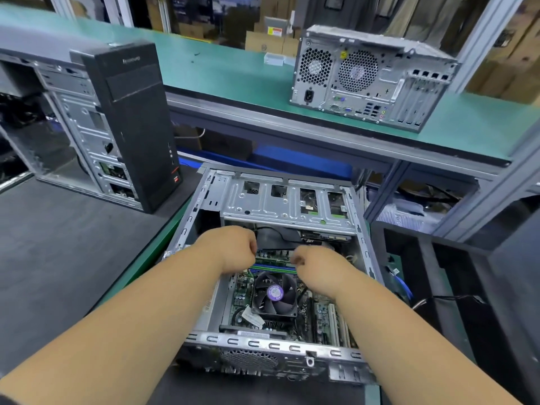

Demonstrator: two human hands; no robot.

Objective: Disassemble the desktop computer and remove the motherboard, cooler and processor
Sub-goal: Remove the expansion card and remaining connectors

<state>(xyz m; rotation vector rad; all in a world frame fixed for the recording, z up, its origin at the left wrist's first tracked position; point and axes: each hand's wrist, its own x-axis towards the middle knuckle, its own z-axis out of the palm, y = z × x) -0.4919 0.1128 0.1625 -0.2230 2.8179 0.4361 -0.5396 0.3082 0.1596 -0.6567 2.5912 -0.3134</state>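
The motherboard [292, 314] lies flat in the opened case [274, 340], its cooler [274, 293] just nearer the person than both sets of fingers. The left hand [233, 248] and right hand [317, 266] are curled over the memory slots [274, 268] at the board's far edge, though whether they clamp anything cannot be told. A hard tug there could, in my judgement, crack a slot latch or snag the cables [277, 232] just beyond the fingertips.

The table [222, 68] is green, with a dark grey mat [58, 244] on its near part. The open case [271, 200] is bare silver metal; its motherboard [242, 290] is green, the cooler fan [274, 293] black (purple hub label). The tower [131, 121] at left is black.
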